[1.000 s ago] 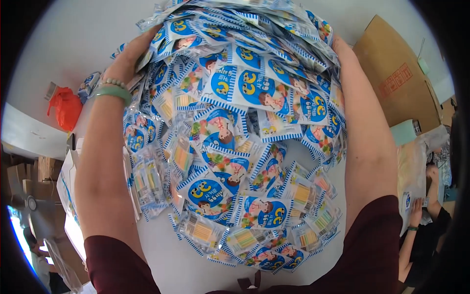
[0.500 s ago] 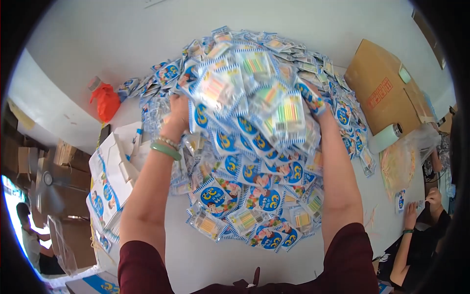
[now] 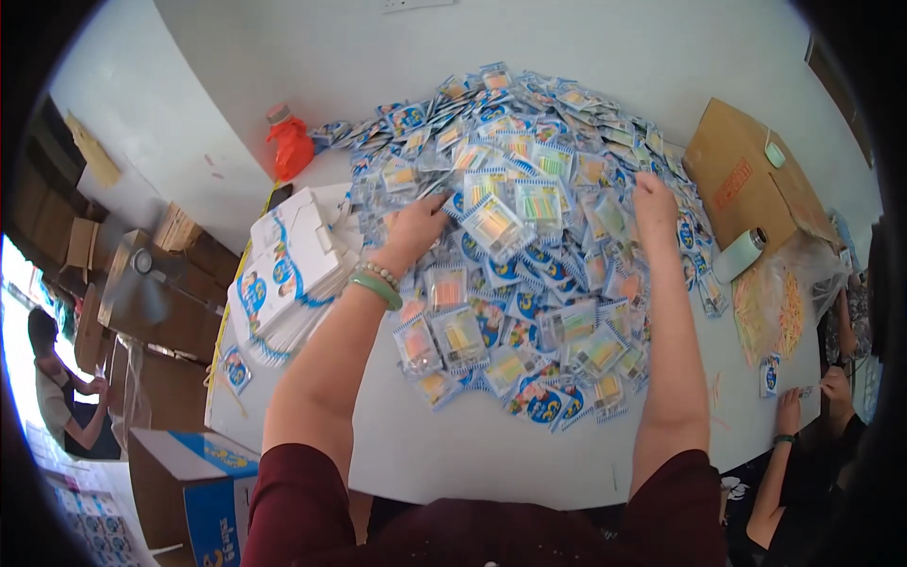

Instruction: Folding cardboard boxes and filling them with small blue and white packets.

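Observation:
A wide heap of small clear packets with blue labels covers the middle of the table; many show pastel-coloured sticks inside. My left hand, with a beaded bracelet and a green bangle at its wrist, is at the heap's left side. Its fingers are drawn together against the packets, and what they grip is hidden. On the right side of the heap, my right hand is closed with curled fingers. Packets lie right beside it, but anything inside the fingers cannot be made out.
Flat white printed cartons are stacked left. Behind them stands a red-wrapped bottle. A cardboard box, a pale flask and a clear bag of coloured sticks line the right. Another person's hand rests at the right edge.
A lifted mass of packets has dropped and spread over the heap. My left hand has come inward; my right hand has come away from the packets it held. The view has shifted left.

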`<action>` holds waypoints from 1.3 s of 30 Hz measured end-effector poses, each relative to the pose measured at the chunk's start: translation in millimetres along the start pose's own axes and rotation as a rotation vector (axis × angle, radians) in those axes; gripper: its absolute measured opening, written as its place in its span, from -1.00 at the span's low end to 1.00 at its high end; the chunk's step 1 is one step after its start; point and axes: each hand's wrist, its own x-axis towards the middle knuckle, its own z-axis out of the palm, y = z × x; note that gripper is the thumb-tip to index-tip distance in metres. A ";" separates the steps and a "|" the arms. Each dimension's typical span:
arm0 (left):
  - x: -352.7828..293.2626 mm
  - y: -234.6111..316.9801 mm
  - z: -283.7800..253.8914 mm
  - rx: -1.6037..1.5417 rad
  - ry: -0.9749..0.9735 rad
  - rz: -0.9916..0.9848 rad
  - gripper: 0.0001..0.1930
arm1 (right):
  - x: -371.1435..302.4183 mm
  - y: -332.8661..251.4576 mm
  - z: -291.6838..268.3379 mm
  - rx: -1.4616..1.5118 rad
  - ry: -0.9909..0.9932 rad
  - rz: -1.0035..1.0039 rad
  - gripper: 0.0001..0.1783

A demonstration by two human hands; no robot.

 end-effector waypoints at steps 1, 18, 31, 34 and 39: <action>-10.2 -16.1 -0.5 -0.119 0.001 0.017 -0.60 | -28.9 -35.6 2.1 -0.019 0.035 -0.136 -0.69; -175.9 -85.8 -66.6 0.710 0.504 -0.247 -0.30 | -294.7 -139.7 94.4 -0.110 -0.352 -0.858 -0.63; -196.9 -149.3 -110.1 0.265 0.269 -0.376 -0.23 | -289.2 -136.1 132.3 -0.244 -0.428 -0.779 -0.40; -201.4 -150.5 -121.5 0.217 0.255 -0.426 -0.34 | -291.2 -138.4 131.2 -0.242 -0.447 -0.766 -0.40; -187.9 -162.6 -139.0 0.273 0.166 -0.309 -0.51 | -291.4 -137.8 134.1 -0.243 -0.434 -0.764 -0.40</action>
